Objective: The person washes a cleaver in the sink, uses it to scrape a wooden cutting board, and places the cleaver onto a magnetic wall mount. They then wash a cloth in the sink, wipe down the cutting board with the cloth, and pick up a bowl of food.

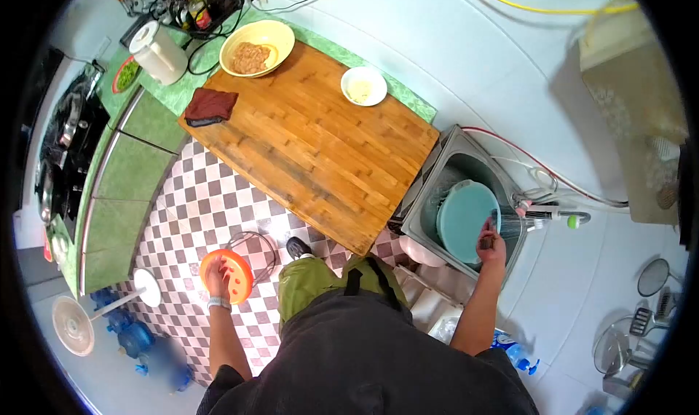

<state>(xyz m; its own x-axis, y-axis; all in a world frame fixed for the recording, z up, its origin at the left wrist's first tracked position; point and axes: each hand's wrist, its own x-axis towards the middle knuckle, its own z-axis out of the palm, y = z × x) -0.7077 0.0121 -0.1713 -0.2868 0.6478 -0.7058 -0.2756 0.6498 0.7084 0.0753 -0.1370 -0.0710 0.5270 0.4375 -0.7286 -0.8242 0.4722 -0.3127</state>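
Through the head view I have the left hand (216, 271) out over an orange round plastic piece with holes (239, 278); its fingers overlap the near-left part, and I cannot tell whether they are clamped on it or only resting there. A thin dark loop (271, 258) shows just past that piece, to the right of those fingers, against the pink-and-dark checked floor (211, 196). My right hand (491, 247) is at the right side of a round turquoise plastic basin (466, 215), its fingers bent near the rim; whether they grip something or are merely drawn together I can't tell. The basin sits left of those fingers, inside a grey metal sink (427, 186), and a metal-and-white tap (542, 213) lies beyond them to the right, with water spraying close by. Ahead of both sets of fingers, well apart from them, a broad brown wooden board (313, 138) lies on the green marbled surface (182, 89), bearing a small white bowl with pale contents (373, 86).
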